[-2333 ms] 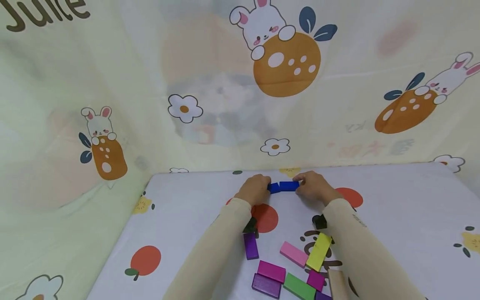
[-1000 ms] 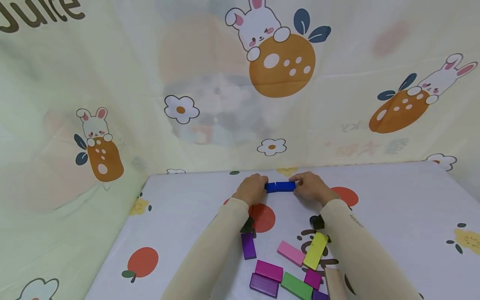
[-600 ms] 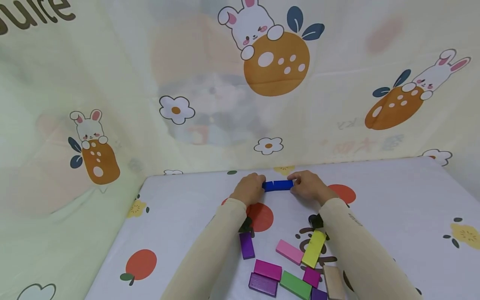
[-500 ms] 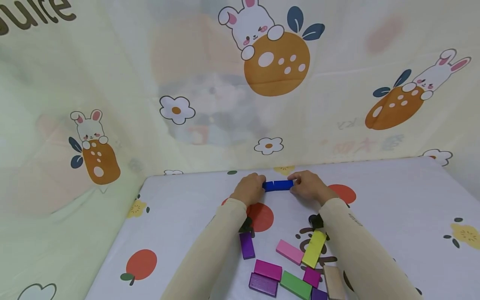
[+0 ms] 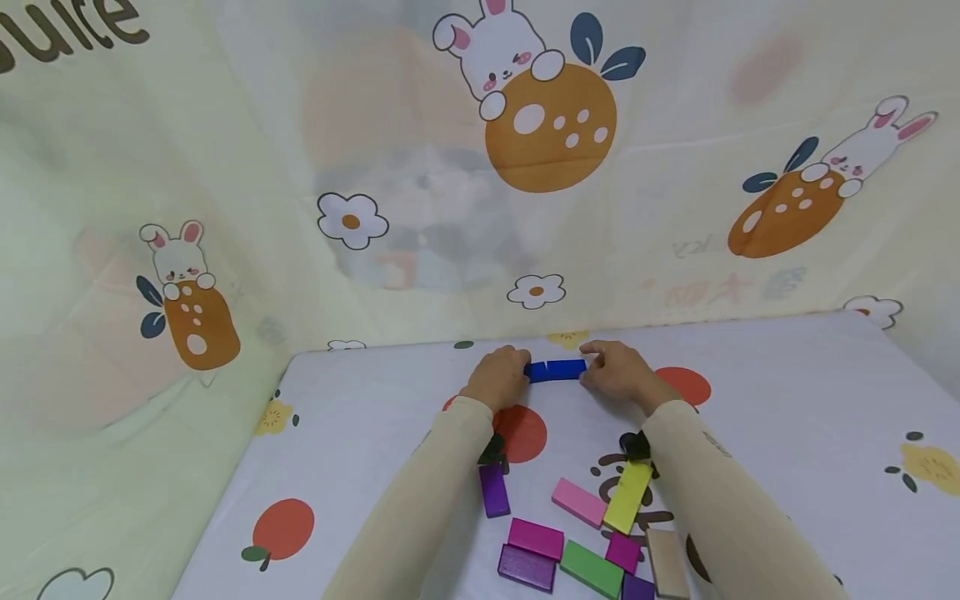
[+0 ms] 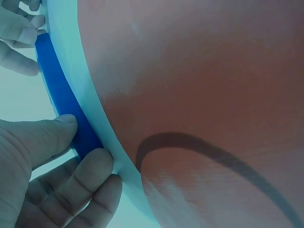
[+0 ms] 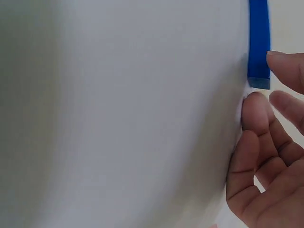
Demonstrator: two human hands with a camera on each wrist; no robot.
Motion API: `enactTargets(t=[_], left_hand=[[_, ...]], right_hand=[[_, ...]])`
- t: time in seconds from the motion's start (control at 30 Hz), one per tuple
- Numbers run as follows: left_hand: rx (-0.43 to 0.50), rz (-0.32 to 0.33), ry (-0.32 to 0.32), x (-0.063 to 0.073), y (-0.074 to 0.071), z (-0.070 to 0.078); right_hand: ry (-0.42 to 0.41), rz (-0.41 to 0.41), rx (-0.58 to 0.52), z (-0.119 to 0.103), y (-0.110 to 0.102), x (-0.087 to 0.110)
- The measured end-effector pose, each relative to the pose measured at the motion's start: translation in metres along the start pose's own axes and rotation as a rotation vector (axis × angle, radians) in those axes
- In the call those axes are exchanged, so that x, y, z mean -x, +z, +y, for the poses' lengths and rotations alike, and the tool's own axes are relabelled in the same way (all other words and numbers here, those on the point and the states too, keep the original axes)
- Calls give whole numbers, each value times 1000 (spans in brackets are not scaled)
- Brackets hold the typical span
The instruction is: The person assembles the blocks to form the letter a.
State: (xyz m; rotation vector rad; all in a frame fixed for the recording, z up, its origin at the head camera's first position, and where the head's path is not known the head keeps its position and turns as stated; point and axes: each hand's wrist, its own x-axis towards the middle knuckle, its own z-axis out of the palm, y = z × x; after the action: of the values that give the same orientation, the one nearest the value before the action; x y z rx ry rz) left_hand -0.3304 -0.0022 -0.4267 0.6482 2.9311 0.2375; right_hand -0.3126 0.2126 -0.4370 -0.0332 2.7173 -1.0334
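Observation:
Two blue blocks lie end to end near the far side of the cloth, a shorter left one [image 5: 537, 372] and a longer right one [image 5: 566, 369]. A thin notch shows at their joint. My left hand [image 5: 497, 379] pinches the left end, thumb on one side and fingers round the end in the left wrist view. At the other end is my right hand [image 5: 621, 373]. Its thumb [image 7: 287, 69] rests at the side of the blue block [image 7: 259, 42], while the other fingers are loosely curled, just off the block's end face.
Nearer me lie loose blocks: purple [image 5: 494, 491], pink [image 5: 579, 502], yellow [image 5: 628, 497], magenta [image 5: 536, 538], green [image 5: 592, 569] and tan [image 5: 667, 563]. Dark pieces [image 5: 634, 446] sit beside the forearms. A printed curtain [image 5: 435, 317] rises behind the cloth.
The two blue blocks, slightly bent at their joint at first, now lie nearly in line. My right fingers have eased off the block's right end. The left hand keeps its pinch.

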Motion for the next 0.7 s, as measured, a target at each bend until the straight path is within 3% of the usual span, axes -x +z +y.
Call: enactTargets(t=[0.27, 0.47, 0.6, 0.7], left_hand=[[157, -36, -48, 8, 2, -7], [99, -29, -38, 34, -5, -9], [30, -12, 70, 61, -8, -7], [12, -60, 221, 82, -7, 1]], right_hand=[[-49, -18, -18, 2, -10, 32], [-74, -4, 114, 4, -14, 80], [-30, -2, 189, 6, -11, 110], [34, -39, 227, 7, -6, 126]])
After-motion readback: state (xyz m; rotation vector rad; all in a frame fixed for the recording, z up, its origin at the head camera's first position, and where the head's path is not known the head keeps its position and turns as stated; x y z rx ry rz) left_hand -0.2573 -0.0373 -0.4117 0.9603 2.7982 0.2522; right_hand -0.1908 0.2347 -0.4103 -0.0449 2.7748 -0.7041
